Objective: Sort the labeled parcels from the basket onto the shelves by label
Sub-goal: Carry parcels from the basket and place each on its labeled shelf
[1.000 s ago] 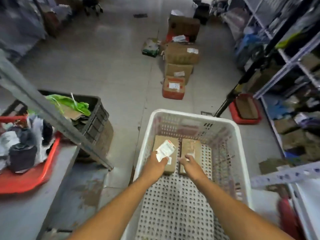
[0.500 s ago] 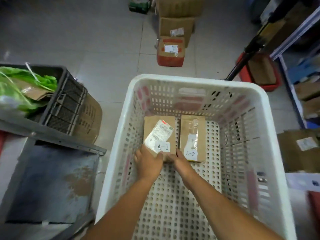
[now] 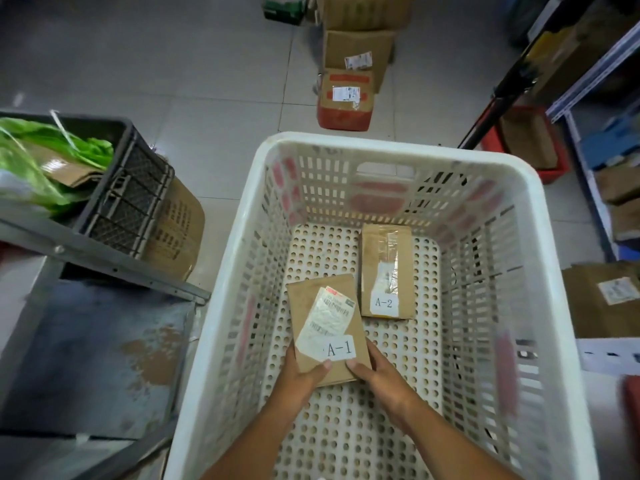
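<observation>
**Operator:** I start from the fingers. My left hand (image 3: 300, 374) pinches the near left corner of the flat brown cardboard parcel with the white "A-1" label (image 3: 325, 327): the thumb lies on top, the other fingers are hidden under it. My right hand (image 3: 377, 374) grips the near right corner in the same way, thumb on top, fingers curled around the edge.

**Supervisor:** What is different from half a second ago?

**Operator:** Before, this parcel lay flat on the floor of the large white perforated plastic basket (image 3: 225, 271), side by side with the second brown parcel labelled "A-2" (image 3: 387, 271). Now it has come toward me, to the lower centre of the frame, and it is a little turned. I judge it is lifted off the basket floor, because its far edge now covers a part of the "A-2" parcel's near left corner. The "A-2" parcel has not moved; it rests in the middle of the frame, near the far wall.

**Supervisor:** And for the task?

**Operator:** I think the picking of the first parcel is done, and the label is readable. Next I must carry it out to the shelf for A-1, perhaps the blue metal shelving (image 3: 588, 81) at the right edge. One parcel remains after this.
</observation>
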